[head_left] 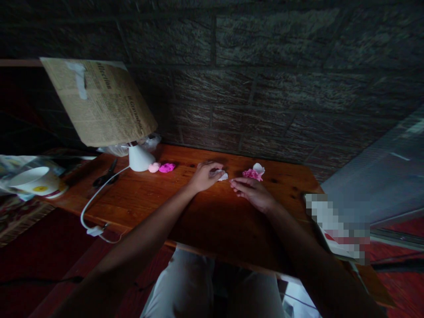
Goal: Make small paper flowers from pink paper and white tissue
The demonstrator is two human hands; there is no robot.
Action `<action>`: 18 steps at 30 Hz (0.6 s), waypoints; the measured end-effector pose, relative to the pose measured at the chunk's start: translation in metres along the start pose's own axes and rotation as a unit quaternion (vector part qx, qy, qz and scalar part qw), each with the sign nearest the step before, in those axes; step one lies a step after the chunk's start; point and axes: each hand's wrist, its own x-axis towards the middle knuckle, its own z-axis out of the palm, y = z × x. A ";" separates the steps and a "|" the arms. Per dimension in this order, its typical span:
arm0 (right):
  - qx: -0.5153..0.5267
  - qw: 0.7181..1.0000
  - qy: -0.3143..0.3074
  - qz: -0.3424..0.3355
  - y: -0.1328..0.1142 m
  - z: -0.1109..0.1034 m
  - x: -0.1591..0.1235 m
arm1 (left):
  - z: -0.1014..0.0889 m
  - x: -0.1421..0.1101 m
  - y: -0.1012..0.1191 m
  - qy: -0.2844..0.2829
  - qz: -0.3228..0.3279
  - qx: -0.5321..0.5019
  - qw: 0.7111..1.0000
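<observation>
My left hand (206, 176) is over the middle of the wooden table, fingers curled and thumb against a small thin white piece (223, 176). What the white piece is made of is not clear. To its right, my right hand (253, 193) has thumb and fingertips pinched together; anything between them is too small to make out. Just behind that hand lies a crumpled-looking pink lump (252, 175), with another white piece (259, 168) touching its far side. Farther left, a pale pink lump (154, 167) and a bright magenta lump (167, 168) rest side by side.
A lamp with a newsprint-patterned shade (102, 101) stands at the table's back left, its white cord (86, 210) hanging over the front edge. Black scissors (107, 176) and a paper cup (36, 182) are left of it. A blurred-out flat object (336, 225) lies at right. A stone wall (232, 88) rises behind.
</observation>
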 end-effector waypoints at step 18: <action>-0.042 0.995 -0.004 -0.086 -0.002 0.007 -0.001 | 0.011 -0.006 0.014 -0.093 0.101 -0.188 0.972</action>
